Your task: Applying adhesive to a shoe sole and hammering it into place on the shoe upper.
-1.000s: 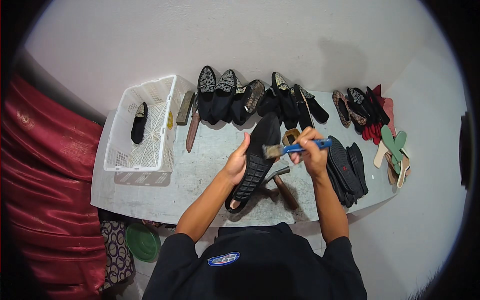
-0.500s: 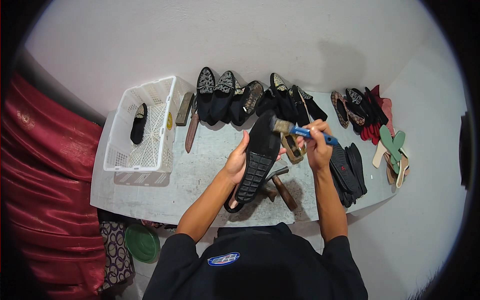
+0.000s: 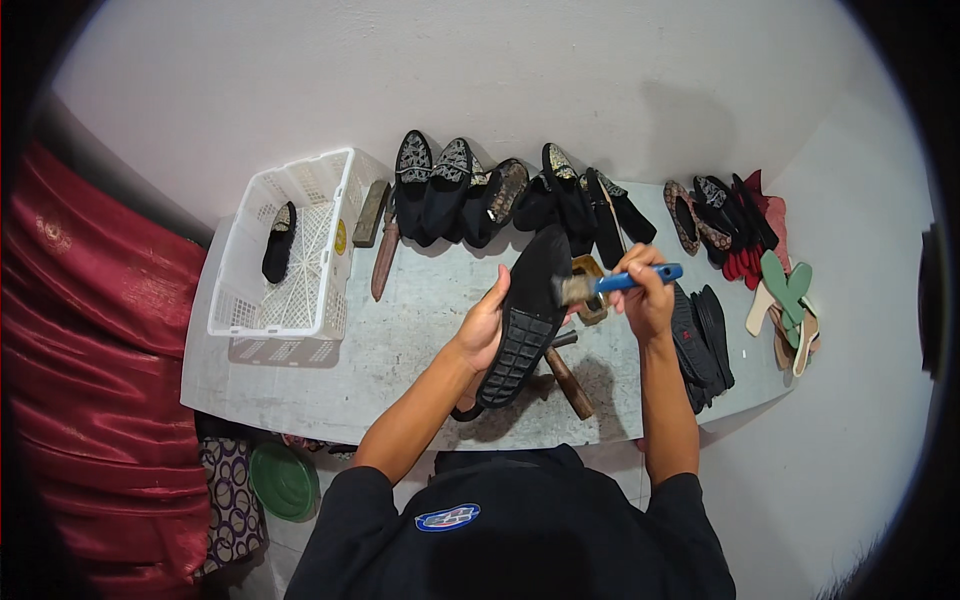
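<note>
My left hand [image 3: 483, 333] grips a black shoe [image 3: 527, 325] from its left side, thumb along the edge, with the sole turned up. The sole's lower part has a raised block tread; its upper part is smooth. In my right hand [image 3: 645, 295] is a paintbrush [image 3: 626, 278] with a blue handle, and its pale bristles touch the smooth part of the sole at the right edge. Behind the brush stands a small tan open container [image 3: 592, 308], partly hidden. Below the shoe a hammer [image 3: 569, 383] with a wooden handle lies on the table, its head partly covered.
A white plastic basket [image 3: 334, 283] at the left holds one shoe [image 3: 279, 243]. Several shoes [image 3: 452, 190] line the wall. Beside them lie a sheathed knife [image 3: 384, 262] and a block [image 3: 370, 214]. Black soles [image 3: 700, 345] and green insoles [image 3: 786, 287] lie at the right.
The brush has moved down along the sole and its handle now lies flatter. The shoe has shifted slightly right and stands a little more upright.
</note>
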`<state>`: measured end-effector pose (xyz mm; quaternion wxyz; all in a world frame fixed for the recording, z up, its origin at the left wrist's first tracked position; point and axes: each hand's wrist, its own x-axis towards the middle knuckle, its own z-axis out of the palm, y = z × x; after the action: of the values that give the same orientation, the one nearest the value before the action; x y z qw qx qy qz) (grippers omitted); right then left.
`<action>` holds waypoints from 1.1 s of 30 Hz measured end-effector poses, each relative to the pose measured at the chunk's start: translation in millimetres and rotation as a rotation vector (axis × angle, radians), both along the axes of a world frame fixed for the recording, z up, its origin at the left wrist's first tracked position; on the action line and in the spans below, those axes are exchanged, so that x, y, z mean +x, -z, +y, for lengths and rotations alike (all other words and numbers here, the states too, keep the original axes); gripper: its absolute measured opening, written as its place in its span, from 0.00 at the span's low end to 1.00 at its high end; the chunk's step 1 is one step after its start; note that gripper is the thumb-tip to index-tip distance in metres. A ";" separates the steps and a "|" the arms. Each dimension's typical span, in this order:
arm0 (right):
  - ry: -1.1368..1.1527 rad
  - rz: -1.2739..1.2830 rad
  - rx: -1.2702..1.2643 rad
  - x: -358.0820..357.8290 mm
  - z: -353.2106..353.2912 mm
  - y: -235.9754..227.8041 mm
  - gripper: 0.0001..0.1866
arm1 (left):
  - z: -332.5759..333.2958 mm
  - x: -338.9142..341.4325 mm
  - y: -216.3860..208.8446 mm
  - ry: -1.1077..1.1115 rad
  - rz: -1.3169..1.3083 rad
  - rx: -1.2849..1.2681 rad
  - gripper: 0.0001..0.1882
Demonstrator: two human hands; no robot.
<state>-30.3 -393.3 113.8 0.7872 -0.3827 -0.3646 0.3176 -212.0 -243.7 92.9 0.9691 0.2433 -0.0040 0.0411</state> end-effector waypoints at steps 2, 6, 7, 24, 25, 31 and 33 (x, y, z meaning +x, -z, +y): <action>0.242 0.075 0.062 2.5 4.3 -2.5 0.09 | -0.4 2.0 -2.2 0.074 -0.058 -0.067 0.41; 0.063 -0.022 0.011 -4.9 -1.5 0.7 0.09 | 6.0 -2.1 0.2 0.045 -0.030 -0.079 0.40; 0.059 -0.022 0.013 -0.7 -3.5 -0.7 0.09 | 3.7 -2.9 4.2 0.041 -0.031 -0.078 0.40; 0.326 0.040 0.064 2.1 20.4 -1.3 0.06 | -1.5 -2.3 2.6 -0.002 0.032 -0.090 0.37; 0.324 0.041 0.063 0.1 18.7 2.3 0.06 | -0.1 -3.1 2.2 -0.009 0.029 -0.087 0.37; 0.154 -0.007 -0.020 7.6 6.8 10.4 0.06 | 6.8 -3.7 10.1 -0.001 0.030 -0.036 0.36; 0.388 0.100 0.097 9.7 20.7 0.9 0.06 | 2.5 -3.0 6.1 0.004 0.041 -0.056 0.36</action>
<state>-20.6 -372.7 112.9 0.8684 -0.3909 -0.2594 0.1607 -215.0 -241.2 86.8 0.9755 0.2168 0.0166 0.0342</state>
